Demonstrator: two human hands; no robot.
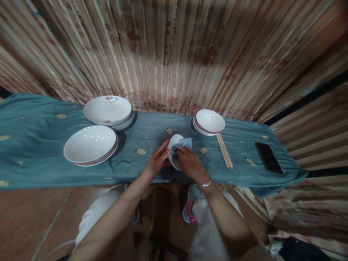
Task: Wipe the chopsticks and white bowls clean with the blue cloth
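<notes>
Between my two hands a small white bowl [176, 139] is tilted on its side above the cloth-covered table. My left hand [158, 156] grips its outer left side, fingers round the wall. Inside the bowl, my right hand [188, 162] presses a bluish-grey cloth [186, 142] against the surface, its fingers closed on the fabric. Part of the cloth sticks out past the fingers at the upper right. The bowl's underside is hidden by my left hand.
At the left stand a stack of floral plates [108, 108] and some large white bowls [91, 145]. Small stacked bowls [210, 121] sit at the back right, beside chopsticks [224, 150]. A black phone [268, 157] lies farther right. A pleated curtain [174, 54] hangs behind the table [146, 168].
</notes>
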